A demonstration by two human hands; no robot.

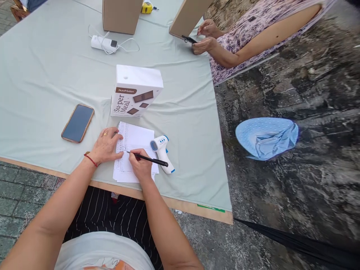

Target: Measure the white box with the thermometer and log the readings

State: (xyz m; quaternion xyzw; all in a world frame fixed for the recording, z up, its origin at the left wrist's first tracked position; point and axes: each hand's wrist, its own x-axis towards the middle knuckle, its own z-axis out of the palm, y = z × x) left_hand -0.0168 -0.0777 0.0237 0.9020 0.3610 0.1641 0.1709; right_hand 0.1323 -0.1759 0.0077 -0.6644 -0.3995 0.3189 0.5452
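Several white sheets of paper (140,138) lie stacked near the table's front edge, with rows of small dark writing down their left side. My right hand (140,165) grips a black pen (153,159), its tip at the written rows. Fingers spread, my left hand (107,145) rests on the left margin of the paper. A white and blue infrared thermometer (162,153) lies against the sheets' right side. Just behind the paper stands a white "Super Meal" box (135,93). To the left of my left hand is a smartphone (78,123) with a dark screen.
A white device with a cable (104,44) lies farther back, near a cardboard box (122,15), a second cardboard box (188,17) and a yellow tape measure (146,7). At the far right edge, another person's hands (205,43) hold a dark object. A blue hat (267,138) is beyond the table.
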